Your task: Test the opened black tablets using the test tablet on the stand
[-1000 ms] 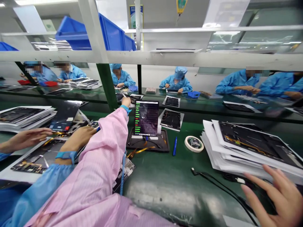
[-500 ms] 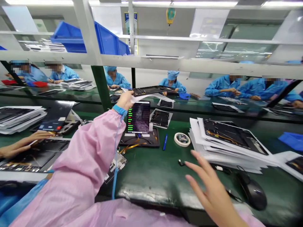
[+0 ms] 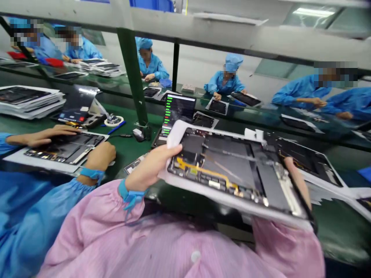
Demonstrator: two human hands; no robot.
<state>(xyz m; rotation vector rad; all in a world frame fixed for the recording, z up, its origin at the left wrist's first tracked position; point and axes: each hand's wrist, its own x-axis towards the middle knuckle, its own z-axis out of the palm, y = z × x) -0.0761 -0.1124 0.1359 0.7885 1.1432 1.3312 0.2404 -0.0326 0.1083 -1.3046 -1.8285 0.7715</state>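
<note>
Blue-sleeved co-worker's hands (image 3: 100, 156) on dark tablet (image 3: 63, 150), flat on green bench (image 3: 127, 148). Blue pen (image 3: 116, 127), tape roll (image 3: 113, 120) and lit monitor (image 3: 178, 114) beyond. Left hand (image 3: 150, 164) gripping left edge of open tablet (image 3: 220, 166) with yellow flex cable (image 3: 203, 172), held above bench; right hand (image 3: 297, 173) gripping opposite edge.

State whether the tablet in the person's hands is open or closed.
Open: the tablet faces up with its insides bare, showing a yellow flex cable and dark internal panels.
</note>
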